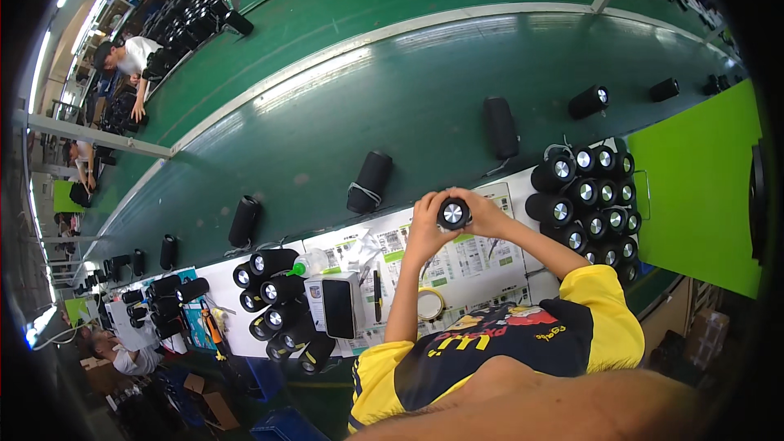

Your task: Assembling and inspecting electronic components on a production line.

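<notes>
Between my two hands is a black cylindrical speaker (453, 213), its round end with a silver centre facing up toward me. My left hand (425, 227) wraps its left side and my right hand (483, 211) its right side, fingers meeting at the far side. Below them lie printed sheets (457, 261) on the white worktop. A roll of tape (429, 304), a black pen-like tool (377, 294) and a dark-screened phone (338, 308) on a white box lie nearer my body. The speaker's lower part is hidden by its top and my hands.
Stacked speakers stand at the right (588, 196) and left (278, 302). A clear bottle with a green tip (312, 262) lies by the left stack. Beyond runs a green conveyor belt (327, 114) carrying spaced speakers. A bright green panel (694, 188) borders the right. Co-workers sit at far left.
</notes>
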`<state>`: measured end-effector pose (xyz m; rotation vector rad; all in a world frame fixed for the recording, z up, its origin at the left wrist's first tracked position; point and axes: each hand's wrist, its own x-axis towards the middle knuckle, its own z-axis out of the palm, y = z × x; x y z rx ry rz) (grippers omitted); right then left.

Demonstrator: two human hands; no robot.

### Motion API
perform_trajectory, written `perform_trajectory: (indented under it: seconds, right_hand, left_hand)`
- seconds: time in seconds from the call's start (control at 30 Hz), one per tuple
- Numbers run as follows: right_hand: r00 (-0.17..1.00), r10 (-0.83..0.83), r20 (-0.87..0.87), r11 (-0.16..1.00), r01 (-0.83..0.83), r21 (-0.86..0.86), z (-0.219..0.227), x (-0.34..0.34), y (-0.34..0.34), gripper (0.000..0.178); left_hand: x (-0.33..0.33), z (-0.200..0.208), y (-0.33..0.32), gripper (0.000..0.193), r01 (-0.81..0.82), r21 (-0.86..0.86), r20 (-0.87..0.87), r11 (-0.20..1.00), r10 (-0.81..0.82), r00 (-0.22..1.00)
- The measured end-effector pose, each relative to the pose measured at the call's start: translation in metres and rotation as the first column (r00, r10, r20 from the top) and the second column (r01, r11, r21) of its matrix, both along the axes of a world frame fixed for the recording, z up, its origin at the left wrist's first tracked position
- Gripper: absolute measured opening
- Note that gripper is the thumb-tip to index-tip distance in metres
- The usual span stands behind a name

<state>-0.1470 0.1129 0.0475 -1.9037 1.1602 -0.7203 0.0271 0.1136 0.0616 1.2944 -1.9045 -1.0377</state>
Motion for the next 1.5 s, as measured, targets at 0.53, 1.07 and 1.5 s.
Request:
perform_trajectory:
  seconds: [0.53, 1.07, 1.5]
  right_hand:
    - [0.434, -0.681, -0.590, 0.624, 0.766, -0.156, -0.042, -0.099, -0.132, 0.074]
    - [0.600, -0.202, -0.774, 0.953, 0.303, -0.014, 0.021, -0.106, -0.105, 0.069]
    - [0.271, -0.023, -0.962, 0.974, -0.209, -0.082, 0.040, -0.094, -0.026, 0.044]
  left_hand:
    - [-0.024, 0.009, 0.055, 0.067, -0.148, -0.084, 0.207, 0.985, 0.162, 0.965]
    - [-0.026, -0.026, 0.068, 0.066, -0.160, -0.122, -0.002, 0.980, 0.161, 0.987]
    - [-0.014, -0.027, 0.132, 0.071, -0.377, -0.016, 0.009, 0.926, 0.377, 0.926]
